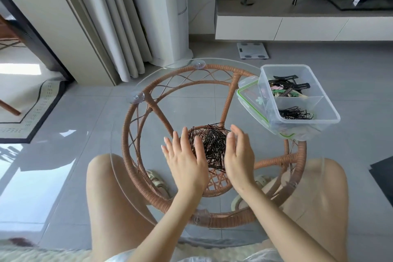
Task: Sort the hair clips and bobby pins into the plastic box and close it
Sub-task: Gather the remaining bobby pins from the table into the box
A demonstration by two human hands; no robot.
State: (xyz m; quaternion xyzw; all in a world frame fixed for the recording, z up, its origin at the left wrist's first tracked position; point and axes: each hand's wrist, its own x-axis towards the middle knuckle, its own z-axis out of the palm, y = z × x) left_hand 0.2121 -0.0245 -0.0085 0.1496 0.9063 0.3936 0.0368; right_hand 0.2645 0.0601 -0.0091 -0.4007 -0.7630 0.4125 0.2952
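Half done: clips (287,87) and some pins (296,114) in box (308,126) beyond right hand (239,155). Left to move: pile (210,144) between it and left hand (185,158), both flat, gripping nothing; then lidding.

Bare left hand (185,155) and right hand (239,156), with bare forearms (170,225) behind and bare knees (106,168) below. Strip of thin white garment (119,258) across the lap at the bottom edge. Cream strappy sandals (156,178) on the feet, only partly in view.
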